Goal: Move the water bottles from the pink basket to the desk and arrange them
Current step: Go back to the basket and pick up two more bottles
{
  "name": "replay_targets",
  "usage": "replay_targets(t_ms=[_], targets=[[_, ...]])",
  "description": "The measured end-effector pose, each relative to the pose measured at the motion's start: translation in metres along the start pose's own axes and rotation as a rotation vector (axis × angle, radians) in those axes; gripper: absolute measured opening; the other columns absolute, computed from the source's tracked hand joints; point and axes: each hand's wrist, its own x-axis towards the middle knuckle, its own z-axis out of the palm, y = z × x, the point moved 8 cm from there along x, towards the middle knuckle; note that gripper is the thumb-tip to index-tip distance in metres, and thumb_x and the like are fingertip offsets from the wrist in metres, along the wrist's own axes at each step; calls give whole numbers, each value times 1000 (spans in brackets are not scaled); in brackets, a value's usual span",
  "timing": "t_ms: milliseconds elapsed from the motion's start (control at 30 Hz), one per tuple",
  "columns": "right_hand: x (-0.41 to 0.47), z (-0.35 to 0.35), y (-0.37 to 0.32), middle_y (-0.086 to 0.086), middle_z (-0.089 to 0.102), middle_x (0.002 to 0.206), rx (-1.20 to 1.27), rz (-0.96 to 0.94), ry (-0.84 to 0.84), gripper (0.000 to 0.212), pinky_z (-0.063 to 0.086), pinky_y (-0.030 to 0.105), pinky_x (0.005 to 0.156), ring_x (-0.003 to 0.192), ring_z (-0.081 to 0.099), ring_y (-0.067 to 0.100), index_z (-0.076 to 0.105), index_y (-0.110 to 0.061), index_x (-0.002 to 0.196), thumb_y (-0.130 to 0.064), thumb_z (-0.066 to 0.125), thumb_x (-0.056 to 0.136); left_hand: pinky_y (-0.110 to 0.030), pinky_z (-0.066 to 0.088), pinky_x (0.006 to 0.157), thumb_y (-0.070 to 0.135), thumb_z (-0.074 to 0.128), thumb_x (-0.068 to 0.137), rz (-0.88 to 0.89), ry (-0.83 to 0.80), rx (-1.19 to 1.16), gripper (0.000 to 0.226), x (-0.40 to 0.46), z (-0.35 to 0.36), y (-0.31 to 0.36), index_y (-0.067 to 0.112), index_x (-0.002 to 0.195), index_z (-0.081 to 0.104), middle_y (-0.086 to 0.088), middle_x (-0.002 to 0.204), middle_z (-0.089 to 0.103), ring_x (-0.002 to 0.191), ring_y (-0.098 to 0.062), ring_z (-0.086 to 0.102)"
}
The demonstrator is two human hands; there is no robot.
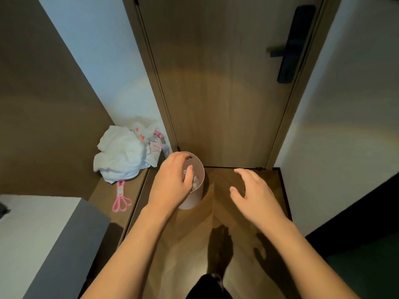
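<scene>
Wooden door point(220, 83), closed, with a dark lever handle and lock plate point(291, 46) at upper right; pale walls flank it on both sides. Wood-patterned floor point(226, 190) in front of the door, lit by a warm patch of light and carrying the shadows of both arms. At left, a low wooden ledge point(103, 190) holds a crumpled white plastic bag point(121, 156) and, just in front of it, a pair of pink-handled scissors point(121, 199); a grey-and-white box-like surface point(43, 234) fills the lower left corner. Pink basket point(195, 190), a small upright cylinder with a perforated wall, stands on the floor close to the foot of the door and just right of the ledge. Left hand point(172, 180) reaches down into the basket's open mouth, its fingers curled over the rim and inside; pale contents point(195, 180) show beneath the thumb, but whether the fingers grip a bottle cannot be told. Right hand point(252, 190) hovers above bare floor to the right of the basket, apart from it, palm down, fingers spread and relaxed, holding nothing.
</scene>
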Motion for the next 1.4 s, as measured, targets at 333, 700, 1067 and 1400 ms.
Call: replay_targets(t_ms=[333,700,1067,1400], targets=[[213,-1,7,-5,38,153,-159,-56,-125,55,36,33,111,136,41,15,35,-27,150,-36,53,98,-18,36,93,29,50,99,-135,34,-88,36,190,73,-70,15,132,55,-2,133,56,118,-13,53],[391,70,-8,-1,43,149,-200,-154,-362,51,33,25,107,135,41,13,38,-21,147,-32,52,100,-33,46,98,23,56,93,-476,-122,-109,40,269,151,-200,14,132,57,-6,128,61,116,-21,58],[525,213,-51,-1,49,140,-293,-437,-769,49,42,29,103,127,49,17,46,-20,141,-26,59,94,-30,48,87,29,56,89,-1037,-125,-154,38,245,189,-316,14,123,62,-9,117,63,100,-24,63],[577,469,32,3,46,145,-532,-540,-1016,47,40,29,102,131,46,20,43,-18,145,-24,50,99,-26,43,78,32,49,98,-1240,-372,-267,35,186,402,-477,19,130,55,-7,124,63,104,-23,62]])
